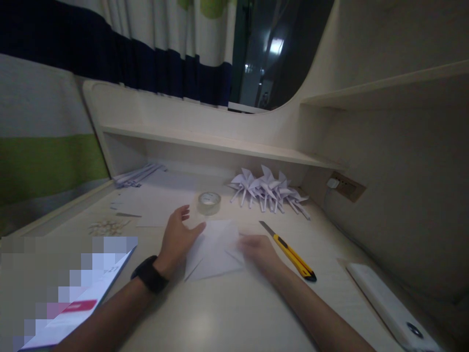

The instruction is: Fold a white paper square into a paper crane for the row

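A white sheet of paper with cuts from its corners lies flat on the desk in front of me. My left hand, a black watch on its wrist, rests on the sheet's left edge with fingers spread. My right hand presses on the sheet's right side, fingers blurred. A yellow and black utility knife lies just right of my right hand. A roll of clear tape stands behind the sheet.
A pile of folded white paper pinwheels lies at the back under the shelf. Paper strips and small pins sit at left. A white phone lies at right, a booklet at lower left.
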{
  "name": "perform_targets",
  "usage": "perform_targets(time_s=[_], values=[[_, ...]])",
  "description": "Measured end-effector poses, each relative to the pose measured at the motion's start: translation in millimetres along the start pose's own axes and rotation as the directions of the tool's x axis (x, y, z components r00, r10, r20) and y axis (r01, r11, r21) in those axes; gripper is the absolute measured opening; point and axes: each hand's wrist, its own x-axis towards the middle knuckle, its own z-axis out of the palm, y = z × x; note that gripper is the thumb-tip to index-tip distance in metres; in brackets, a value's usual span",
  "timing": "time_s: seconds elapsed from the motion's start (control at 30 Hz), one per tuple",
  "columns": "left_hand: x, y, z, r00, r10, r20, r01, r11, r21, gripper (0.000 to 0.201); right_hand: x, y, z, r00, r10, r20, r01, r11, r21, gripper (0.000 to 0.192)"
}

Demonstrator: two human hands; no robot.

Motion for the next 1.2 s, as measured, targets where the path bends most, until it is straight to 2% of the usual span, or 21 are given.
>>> perform_targets(time_s=[0.03,0.07,0.13,0.2,0.23,0.27,0.3,0.43,0.5,0.63,0.73,0.83,0.93,0.97,1.03,1.07,1.13,1.2], values=[[-2,0,-0.2,0.992,0.127,-0.011,-0.125,0.987,0.101,0.049,0,1,0,1.0,0.0,-0.005,0.0,1.0,-0.007,0.018],[-5,2,-0.4,0.966,0.257,0.038,-0.26,0.952,0.164,0.036,1,1,0,1.0,0.001,-0.008,-0.001,1.0,-0.013,0.017],[-16,7,-0.3,0.861,0.446,0.246,-0.489,0.859,0.152,0.01,0,0,0,1.0,-0.001,-0.01,0.001,1.0,-0.017,0.016],[-29,15,1.7,0.71,0.517,0.478,-0.609,0.792,0.048,0.008,-1,-2,0,1.0,-0.006,0.005,0.006,1.0,-0.013,0.016],[-36,18,3.4,0.654,0.521,0.548,-0.636,0.771,0.027,0.012,-2,-4,1,1.0,-0.007,0.017,0.007,1.0,-0.009,0.017],[-42,21,5.3,0.618,0.512,0.597,-0.654,0.756,0.029,0.016,-2,-5,1,1.0,-0.005,0.029,0.005,1.0,-0.004,0.018],[-48,23,7.1,0.601,0.497,0.626,-0.667,0.743,0.05,0.021,-3,-5,1,0.999,0.003,0.038,-0.003,1.0,0.003,0.02],[-58,26,11.5,0.609,0.413,0.677,-0.668,0.728,0.157,0.043,-2,-4,0,0.998,0.051,0.027,-0.052,0.998,0.042,0.024],[-59,25,12.0,0.61,0.384,0.693,-0.663,0.726,0.182,0.047,-1,-2,0,0.998,0.061,0.032,-0.062,0.997,0.055,0.025],[-59,19,14.9,0.602,0.384,0.7,-0.68,0.706,0.198,0.027,-1,-1,0,0.997,0.062,0.051,-0.064,0.997,0.044,0.026],[-61,15,18.3,0.589,0.394,0.706,-0.716,0.659,0.229,0.013,-2,-1,0,0.997,0.058,0.059,-0.06,0.998,0.035,0.025],[-67,17,18.2,0.569,0.382,0.728,-0.742,0.621,0.254,0.01,-1,0,0,0.996,0.064,0.06,-0.067,0.997,0.044,0.025],[-73,27,10.0,0.546,0.38,0.747,-0.768,0.582,0.266,0.011,0,3,-3,0.997,0.037,0.071,-0.041,0.998,0.052,0.025],[-72,32,5.2,0.555,0.382,0.739,-0.771,0.569,0.285,0.015,0,4,-4,0.996,0.019,0.085,-0.023,0.998,0.055,0.024],[-63,42,-6.9,0.612,0.388,0.689,-0.748,0.568,0.344,0.023,0,5,-5,0.992,-0.017,0.121,0.011,0.999,0.052,0.024],[-56,46,-13.6,0.669,0.387,0.635,-0.708,0.592,0.384,0.024,-1,4,-6,0.989,-0.031,0.142,0.025,0.999,0.041,0.024],[-37,51,-26.0,0.751,0.4,0.525,-0.631,0.67,0.39,0.018,-3,2,-6,0.981,-0.045,0.189,0.046,0.999,-0.002,0.024],[-17,47,-34.0,0.788,0.377,0.487,-0.56,0.768,0.311,0.033,-5,0,-5,0.969,-0.046,0.242,0.06,0.997,-0.053,0.024]])
